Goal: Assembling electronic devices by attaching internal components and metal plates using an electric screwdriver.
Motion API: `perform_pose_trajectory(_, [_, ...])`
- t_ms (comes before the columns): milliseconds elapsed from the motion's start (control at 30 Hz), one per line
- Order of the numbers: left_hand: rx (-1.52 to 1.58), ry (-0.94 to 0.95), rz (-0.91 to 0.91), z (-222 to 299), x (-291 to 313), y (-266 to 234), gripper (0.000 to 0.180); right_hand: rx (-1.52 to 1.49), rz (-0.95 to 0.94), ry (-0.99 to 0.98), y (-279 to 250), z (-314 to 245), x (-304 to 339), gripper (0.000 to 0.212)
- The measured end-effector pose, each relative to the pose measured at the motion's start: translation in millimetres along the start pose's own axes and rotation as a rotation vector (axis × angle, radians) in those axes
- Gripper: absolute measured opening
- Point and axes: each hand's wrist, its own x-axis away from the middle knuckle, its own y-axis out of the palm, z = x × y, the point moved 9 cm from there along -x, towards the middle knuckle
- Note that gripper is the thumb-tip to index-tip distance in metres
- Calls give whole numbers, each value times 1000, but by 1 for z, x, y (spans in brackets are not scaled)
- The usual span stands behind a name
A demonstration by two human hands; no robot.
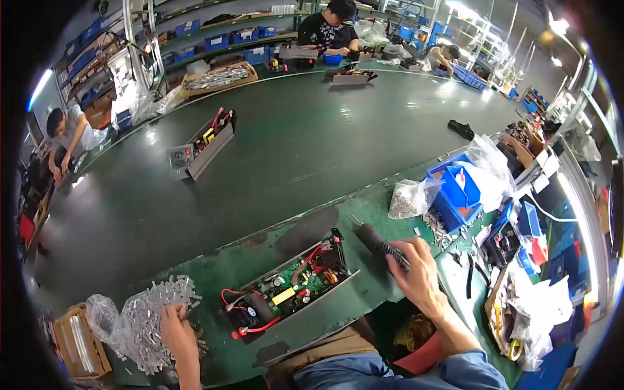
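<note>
My right hand (pixel 416 273) is wrapped round a dark electric screwdriver (pixel 377 244), its thin bit pointing away to the far left. At the near left, my left hand (pixel 177 328) is at the edge of a heap of small grey metal pieces (pixel 146 325), its fingers drawn together; what they pinch is hidden. Between my hands lies an uncovered power inverter (pixel 289 289) in a metal tray-shaped housing, with a green circuit board, a black fan, a yellow transformer and red wires. Neither hand touches it.
Another open inverter (pixel 205 146) sits on the dark green belt (pixel 292 143). Blue bins (pixel 455 192), a bag of small parts (pixel 413 198) and pliers (pixel 478 273) lie to the right. A cardboard box (pixel 81 344) stands near left. Several people work around the belt.
</note>
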Motion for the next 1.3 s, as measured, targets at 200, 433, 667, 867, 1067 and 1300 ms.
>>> perform_pose_trajectory(200, [46, -194, -55, -37, 1, 6, 17, -309, -51, -223, 30, -67, -10, 26])
perform_pose_trajectory(433, [-11, -94, 8, -18, 4, -12, 10, -486, -71, -249, 40, -81, 11, 26])
perform_pose_trajectory(667, [191, -245, 29, -73, -1, -6, 10, -530, -153, -161, 55, -66, 29, 26])
perform_pose_trajectory(867, [360, -335, 128, -108, -1, -20, 19, -663, -185, -214, 58, -89, 34, 23])
perform_pose_trajectory(1067, [607, -267, -241, 84, 2, -57, 12, -999, -407, -151, 82, -134, 40, 26])
perform_pose_trajectory(1300, [985, -62, -538, 212, 3, -23, 2, -1144, -351, -70, 78, -136, 25, 18])
